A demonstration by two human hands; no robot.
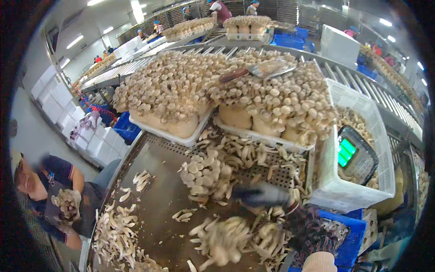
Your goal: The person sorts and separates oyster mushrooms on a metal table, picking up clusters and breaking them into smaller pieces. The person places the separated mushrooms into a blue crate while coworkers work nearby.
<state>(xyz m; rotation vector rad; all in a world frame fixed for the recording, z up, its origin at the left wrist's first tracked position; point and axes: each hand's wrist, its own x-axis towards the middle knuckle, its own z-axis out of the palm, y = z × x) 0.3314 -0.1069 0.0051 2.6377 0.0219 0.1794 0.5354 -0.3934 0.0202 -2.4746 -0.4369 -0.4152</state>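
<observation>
My right hand (260, 195), in a dark glove below a dark patterned sleeve (312, 231), reaches left over the metal table (167, 181). Motion smears its fingers, so whether they hold anything is unclear. Just beyond it sits a bunch of brown-capped mushrooms (206, 174). Nearer me, a blurred mushroom cluster (224, 240) shows pale stems, with another heap of mushrooms (272, 238) beside it. No part of my left hand shows.
Two trays of mushroom blocks (167, 86) stand behind, a trowel (258, 70) lying on the right one. A white crate (358, 195) carries a scale with a green display (346, 152). A blue bin (358, 231) is at right. A co-worker (54, 181) holds mushrooms at left.
</observation>
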